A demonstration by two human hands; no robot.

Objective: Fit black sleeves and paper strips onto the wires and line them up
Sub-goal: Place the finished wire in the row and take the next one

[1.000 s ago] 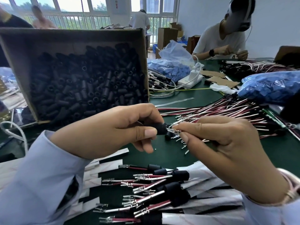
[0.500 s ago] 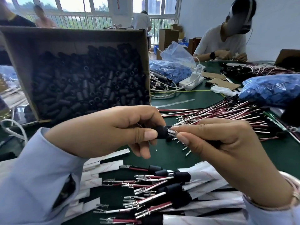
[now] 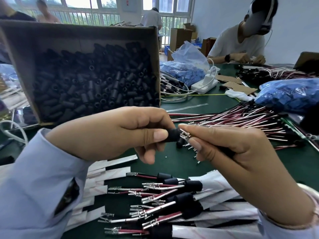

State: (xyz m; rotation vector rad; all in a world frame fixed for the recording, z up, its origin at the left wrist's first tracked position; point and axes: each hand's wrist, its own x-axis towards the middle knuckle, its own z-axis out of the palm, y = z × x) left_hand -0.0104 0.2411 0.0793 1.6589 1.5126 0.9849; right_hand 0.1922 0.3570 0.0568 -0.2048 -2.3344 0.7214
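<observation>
Black sleeve [image 3: 172,135], pinched by the left hand [image 3: 120,133] above the front of the worktop [image 3: 174,167], has now met the wire terminals [image 3: 185,134] pinched by the right hand [image 3: 233,149], so threading looks begun.

I drew my right hand [image 3: 241,152] closer to my left hand [image 3: 117,133], so the pinched metal wire ends [image 3: 185,135] slid up to the mouth of the black sleeve [image 3: 171,135], and my right forefinger reached its rim.
</observation>
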